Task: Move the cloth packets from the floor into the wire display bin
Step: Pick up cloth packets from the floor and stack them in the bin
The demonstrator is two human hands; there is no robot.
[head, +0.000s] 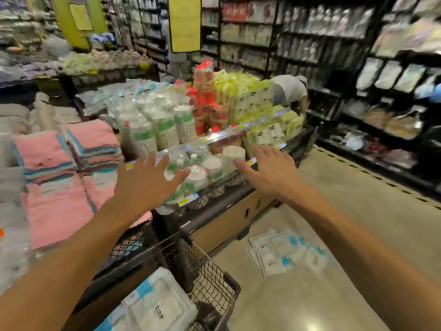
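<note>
Several cloth packets (284,255), pale with blue labels, lie in a loose pile on the tan floor at lower right of centre. A black wire display bin (214,278) stands at the bottom centre, with one packet (157,304) lying in it. My left hand (148,180) and my right hand (272,168) are both stretched forward with fingers spread, holding nothing, raised over the display table's front edge and well above the packets on the floor.
A display table (214,211) holds stacked pink towels (55,194), sleeves of paper cups (164,130) and yellow packs (253,99). Dark shelving (381,115) lines the right side of the aisle. A person (290,91) bends down behind the table.
</note>
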